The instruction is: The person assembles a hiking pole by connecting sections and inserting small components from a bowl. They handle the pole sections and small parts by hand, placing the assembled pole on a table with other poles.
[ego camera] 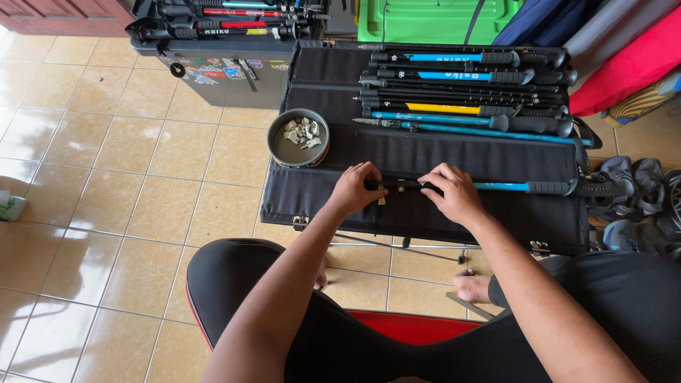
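- Blue trekking pole lies flat on the black folding counter, long axis running left-right, grip end off to the person's right, near edge of the counter.
- Left hand is curled over the pole's black left end, fingers closed around the shaft; a small clamp or lock part sits just under the fingertips, exact pinch hidden.
- Right hand sits just beside it on the same shaft, fingers wrapped down over the joint where black meets blue. Closed on the pole, not spread.
- Both hands are near each other, a short bit of shaft visible between them; both forearms come in from below, roughly square to the pole axis. Right hand is nearer the blue section, left nearer the tip end.
- Round grey dish with small pale parts sits on the counter, up and left of the left hand, apart from it.
- Stack of other poles lies parallel at the far side of the counter.
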